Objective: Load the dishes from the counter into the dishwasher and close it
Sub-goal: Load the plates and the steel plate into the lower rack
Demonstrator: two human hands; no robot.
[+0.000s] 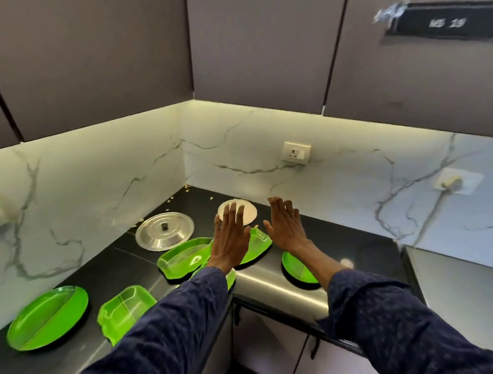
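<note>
Where 2 veined white marble walls (pixel 238 147) meet under matte grey cabinets (pixel 256 45), a glossy black L-shaped counter (pixel 124 257) fills the corner, its front edge a brushed steel strip. Both arms reach over it in dark blue dotted sleeves (pixel 166 326). Translucent green plastic dishes lie spread on the counter: an oval divided plate (pixel 47 317) at far left, a squarish tray (pixel 126 308) beside it, a longer tray (pixel 183 256) near the middle, another plate (pixel 256 243) partly under the wrists, and 1 more plate (pixel 297 269) below the right forearm. Behind the trays sits a round domed steel lid (pixel 164 231) with a small dark knob, and beyond it a flat pale disc (pixel 248 212). Left hand (pixel 232 238) and right hand (pixel 285 227) hover flat, palms down, fingers straight and slightly spread, gripping nothing. A white socket (pixel 296 153) sits on the wall. Crumbs (pixel 186 189) dot the corner.
</note>
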